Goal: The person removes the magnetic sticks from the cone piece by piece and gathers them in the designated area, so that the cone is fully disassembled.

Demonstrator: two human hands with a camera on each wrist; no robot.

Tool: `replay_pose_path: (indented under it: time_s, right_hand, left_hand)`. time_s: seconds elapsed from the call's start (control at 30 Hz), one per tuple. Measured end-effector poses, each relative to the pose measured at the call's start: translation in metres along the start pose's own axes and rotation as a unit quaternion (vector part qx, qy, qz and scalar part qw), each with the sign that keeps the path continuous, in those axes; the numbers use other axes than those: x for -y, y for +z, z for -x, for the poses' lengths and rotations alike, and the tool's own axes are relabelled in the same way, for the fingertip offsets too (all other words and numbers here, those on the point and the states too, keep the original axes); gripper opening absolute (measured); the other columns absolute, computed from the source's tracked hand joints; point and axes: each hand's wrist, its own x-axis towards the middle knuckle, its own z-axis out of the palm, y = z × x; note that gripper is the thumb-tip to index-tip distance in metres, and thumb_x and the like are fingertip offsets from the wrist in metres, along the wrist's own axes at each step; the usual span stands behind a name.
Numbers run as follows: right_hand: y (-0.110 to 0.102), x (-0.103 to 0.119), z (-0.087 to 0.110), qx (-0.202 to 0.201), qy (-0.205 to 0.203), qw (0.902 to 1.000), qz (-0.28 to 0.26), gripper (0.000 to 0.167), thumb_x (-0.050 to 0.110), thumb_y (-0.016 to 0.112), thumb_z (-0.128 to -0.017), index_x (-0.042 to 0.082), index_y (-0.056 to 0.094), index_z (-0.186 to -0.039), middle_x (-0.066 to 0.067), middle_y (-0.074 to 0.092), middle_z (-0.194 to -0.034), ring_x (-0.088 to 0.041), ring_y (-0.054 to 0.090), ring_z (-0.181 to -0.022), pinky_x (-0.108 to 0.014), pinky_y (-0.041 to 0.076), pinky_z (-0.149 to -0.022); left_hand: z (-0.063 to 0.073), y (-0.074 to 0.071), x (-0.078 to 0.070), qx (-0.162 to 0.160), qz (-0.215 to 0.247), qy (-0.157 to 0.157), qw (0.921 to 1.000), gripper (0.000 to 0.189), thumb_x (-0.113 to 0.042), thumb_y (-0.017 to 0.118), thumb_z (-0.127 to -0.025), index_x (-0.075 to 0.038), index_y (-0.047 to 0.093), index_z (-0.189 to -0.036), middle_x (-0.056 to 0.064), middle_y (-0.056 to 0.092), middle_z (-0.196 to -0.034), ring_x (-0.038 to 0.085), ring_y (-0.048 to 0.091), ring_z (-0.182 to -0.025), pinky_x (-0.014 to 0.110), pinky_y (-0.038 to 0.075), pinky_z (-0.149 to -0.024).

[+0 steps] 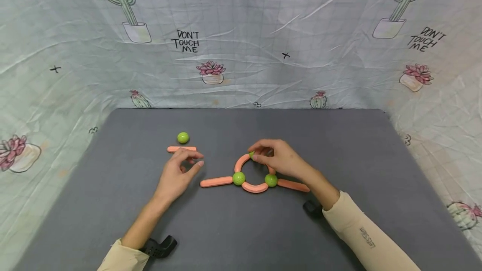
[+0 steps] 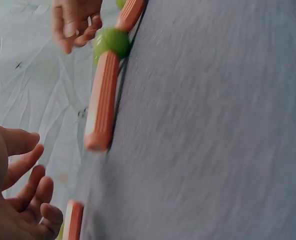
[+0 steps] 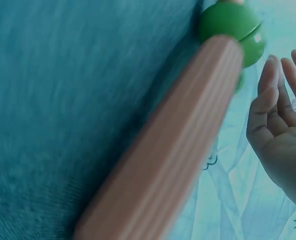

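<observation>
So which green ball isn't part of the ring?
In the head view, the leftmost green ball, beyond the left hand; it lies apart, while the other three balls sit in the orange ring.

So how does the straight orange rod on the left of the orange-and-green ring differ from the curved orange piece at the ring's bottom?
The straight orange rod is unbent, while the curved orange piece forms an arc. The rod's left end is free, its right meeting a green ball; the curved piece has green balls at both ends. Both are orange.
</observation>
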Motion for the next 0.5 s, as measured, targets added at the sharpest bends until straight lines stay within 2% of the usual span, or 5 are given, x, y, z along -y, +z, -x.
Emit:
replay_pose_path:
  time_s: [0.1, 0.17, 0.27, 0.43, 0.5]
  right_hand:
    - [0.001, 0.003, 0.003, 0.018, 0.004, 0.9998, -0.009, 0.023, 0.024, 0.071, -0.101, 0.018, 0.076, -0.122, 0.001, 0.073, -0.105, -0.019, 0.067, -0.083, -0.034, 0.056, -0.079]
    - [0.003, 0.004, 0.005, 0.029, 0.004, 0.9995, -0.008, 0.024, 0.025, 0.072, -0.100, 0.018, 0.075, -0.123, 0.002, 0.074, -0.109, -0.014, 0.066, -0.093, -0.032, 0.055, -0.084]
    - [0.005, 0.004, 0.007, 0.046, 0.006, 0.9988, -0.015, 0.027, 0.024, 0.072, -0.100, 0.015, 0.074, -0.125, 0.000, 0.074, -0.115, -0.015, 0.067, -0.096, -0.033, 0.056, -0.085]
    - [0.008, 0.006, 0.011, 0.066, 0.008, 0.9970, -0.040, 0.027, 0.020, 0.073, -0.099, 0.014, 0.074, -0.126, -0.002, 0.073, -0.119, -0.019, 0.069, -0.097, -0.031, 0.056, -0.084]
    - [0.011, 0.007, 0.011, 0.079, 0.003, 0.9951, -0.059, 0.025, 0.018, 0.072, -0.100, 0.017, 0.074, -0.125, -0.002, 0.072, -0.120, -0.024, 0.069, -0.099, -0.030, 0.056, -0.084]
  left_hand:
    - [0.002, 0.007, -0.006, 0.035, 0.006, 0.004, 0.9994, 0.016, -0.018, 0.076, -0.097, -0.014, 0.076, -0.112, 0.000, 0.064, -0.102, 0.015, 0.055, -0.088, 0.023, 0.042, -0.068]
    - [0.003, 0.010, -0.008, 0.061, 0.004, 0.001, 0.9981, 0.016, -0.020, 0.077, -0.096, -0.017, 0.076, -0.112, -0.002, 0.065, -0.102, 0.013, 0.055, -0.088, 0.023, 0.043, -0.068]
    - [0.004, 0.014, -0.010, 0.097, -0.006, 0.000, 0.9952, 0.018, -0.023, 0.078, -0.096, -0.021, 0.076, -0.113, -0.004, 0.068, -0.106, 0.012, 0.058, -0.091, 0.023, 0.045, -0.069]
    - [0.008, 0.018, -0.012, 0.123, -0.017, 0.024, 0.9920, 0.023, -0.025, 0.080, -0.093, -0.021, 0.076, -0.115, -0.004, 0.070, -0.109, 0.014, 0.063, -0.099, 0.024, 0.048, -0.073]
    - [0.009, 0.018, -0.012, 0.129, -0.014, 0.038, 0.9909, 0.025, -0.024, 0.081, -0.093, -0.019, 0.076, -0.116, -0.003, 0.071, -0.111, 0.016, 0.065, -0.102, 0.025, 0.051, -0.079]
